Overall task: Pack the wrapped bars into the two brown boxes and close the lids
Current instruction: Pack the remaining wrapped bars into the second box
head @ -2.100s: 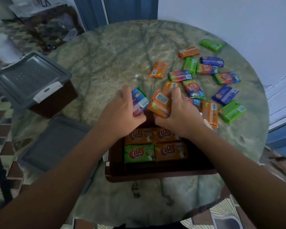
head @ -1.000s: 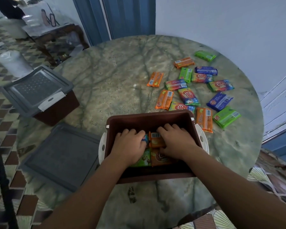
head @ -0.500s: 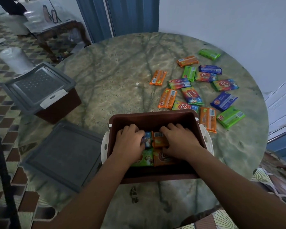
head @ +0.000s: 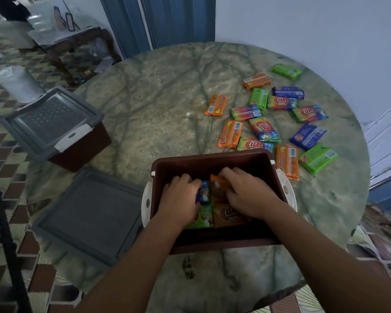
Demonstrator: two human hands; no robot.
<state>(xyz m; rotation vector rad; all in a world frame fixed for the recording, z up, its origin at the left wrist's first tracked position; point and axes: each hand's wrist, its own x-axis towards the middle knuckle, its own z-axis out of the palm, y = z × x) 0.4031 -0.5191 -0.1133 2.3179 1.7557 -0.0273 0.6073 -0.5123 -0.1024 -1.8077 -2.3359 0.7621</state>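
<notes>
Two brown boxes are held on the round table: the open box at the near edge, where a blue bar is gripped by the left hand and an orange bar by the right hand, and the lidded box at the left edge, with fourteen loose bars counted toward the right edge.

Both hands down, knuckles up.
Left hand and right hand side by side, fingers curled, forearms converging.

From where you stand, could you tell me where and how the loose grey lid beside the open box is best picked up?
Take the grey lid by its near right edge, coming from above with the left hand. It lies flat on the table, so only its raised rim offers a grip, and that edge sits closest to the open brown box it probably must cover.
</notes>
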